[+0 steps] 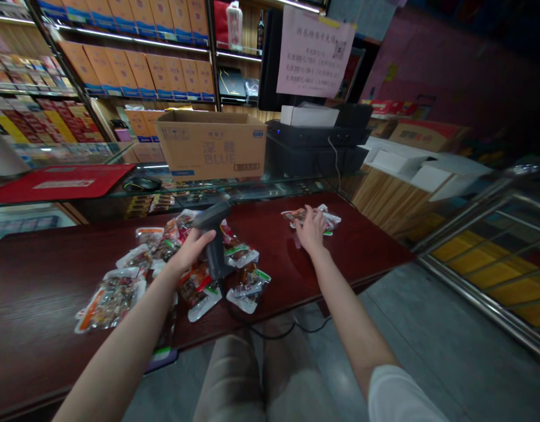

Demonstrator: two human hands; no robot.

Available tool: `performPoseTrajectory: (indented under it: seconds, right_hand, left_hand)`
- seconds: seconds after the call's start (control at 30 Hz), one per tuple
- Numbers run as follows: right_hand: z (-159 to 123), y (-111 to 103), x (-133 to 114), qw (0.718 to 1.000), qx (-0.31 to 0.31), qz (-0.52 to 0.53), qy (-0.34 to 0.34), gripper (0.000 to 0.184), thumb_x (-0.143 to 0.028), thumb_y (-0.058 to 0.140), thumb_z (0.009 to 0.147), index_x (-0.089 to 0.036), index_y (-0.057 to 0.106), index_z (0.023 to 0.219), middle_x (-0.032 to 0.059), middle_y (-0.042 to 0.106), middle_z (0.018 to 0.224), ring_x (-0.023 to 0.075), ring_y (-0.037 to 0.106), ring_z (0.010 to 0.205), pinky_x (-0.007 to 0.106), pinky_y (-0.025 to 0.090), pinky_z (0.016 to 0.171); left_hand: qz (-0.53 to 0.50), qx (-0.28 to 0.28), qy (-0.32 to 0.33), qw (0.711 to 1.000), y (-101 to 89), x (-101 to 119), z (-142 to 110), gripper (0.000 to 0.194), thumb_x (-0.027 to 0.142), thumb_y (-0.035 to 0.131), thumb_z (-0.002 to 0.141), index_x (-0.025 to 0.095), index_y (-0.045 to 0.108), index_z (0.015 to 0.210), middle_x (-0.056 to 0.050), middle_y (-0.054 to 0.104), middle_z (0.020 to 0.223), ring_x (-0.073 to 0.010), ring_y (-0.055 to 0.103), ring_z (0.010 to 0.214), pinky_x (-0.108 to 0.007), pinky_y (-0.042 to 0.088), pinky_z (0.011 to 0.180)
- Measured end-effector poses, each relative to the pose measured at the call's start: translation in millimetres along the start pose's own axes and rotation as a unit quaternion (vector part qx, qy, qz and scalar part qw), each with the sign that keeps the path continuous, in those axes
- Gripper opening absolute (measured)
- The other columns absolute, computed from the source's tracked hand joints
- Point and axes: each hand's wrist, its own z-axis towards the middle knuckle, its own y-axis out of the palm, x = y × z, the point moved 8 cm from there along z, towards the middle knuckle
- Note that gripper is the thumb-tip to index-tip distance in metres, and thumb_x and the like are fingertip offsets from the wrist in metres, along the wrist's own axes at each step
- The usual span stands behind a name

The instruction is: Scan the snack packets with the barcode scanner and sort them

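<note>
Head cam: scanner handle [216,253], long axis twd person [234,375]

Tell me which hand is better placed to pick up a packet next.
Right, most likely. The right hand is at the small group of packets, with no tool visible in it; the left hand is wrapped around the handheld scanner.
</note>
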Motion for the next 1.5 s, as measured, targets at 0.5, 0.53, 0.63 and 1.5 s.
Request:
performPoseTrajectory:
  seconds: [0.5,0.53,0.63,1.5]
  right_hand:
    - [-96.8,26.0,-76.6,0.909,-0.358,0.053,-0.206,0.047,-0.046,0.071,0.079,-0.025,0.058,0.120,0.0105,0.051,0.126,0.0308,0.047,0.116,0.048,0.035,0.097]
    - [-93.2,27.3,-74.0,0.915,-0.348,0.038,-0.202,0.045,-0.044,0.070,0.081,-0.024,0.059,0.119,0.0107,0.052,0.126,0.0309,0.047,0.116,0.049,0.035,0.096]
    - [-86.5,31.6,-70.4,0.921,-0.336,0.016,-0.197,0.043,-0.042,0.068,0.082,-0.024,0.058,0.119,0.0104,0.053,0.126,0.0307,0.048,0.114,0.047,0.036,0.093]
    - [-13.7,96.3,-30.9,0.842,-0.228,0.483,0.079,0.044,-0.021,0.073,0.060,-0.019,0.063,0.103,-0.0012,0.065,0.081,0.0135,0.062,0.067,0.031,0.055,0.067]
  left_hand:
    - [-0.076,-0.127,0.103,0.984,66.2,24.7,59.5,0.053,0.059,0.057,0.076,0.013,0.070,0.098,-0.012,0.073,0.079,-0.0252,0.068,0.079,-0.029,0.051,0.064]
    - [-0.071,-0.129,0.108,0.983,69.0,26.6,60.1,0.051,0.059,0.057,0.076,0.014,0.070,0.097,-0.011,0.072,0.078,-0.0251,0.068,0.079,-0.030,0.051,0.065]
    - [-0.069,-0.140,0.125,0.980,75.2,36.2,58.3,0.050,0.057,0.056,0.078,0.013,0.069,0.097,-0.010,0.071,0.076,-0.0241,0.068,0.078,-0.030,0.052,0.066]
    - [-0.054,-0.064,0.062,0.995,35.0,28.1,2.1,0.050,0.062,0.054,0.077,0.015,0.063,0.064,-0.006,0.060,0.052,-0.0144,0.054,0.045,-0.024,0.041,0.042]
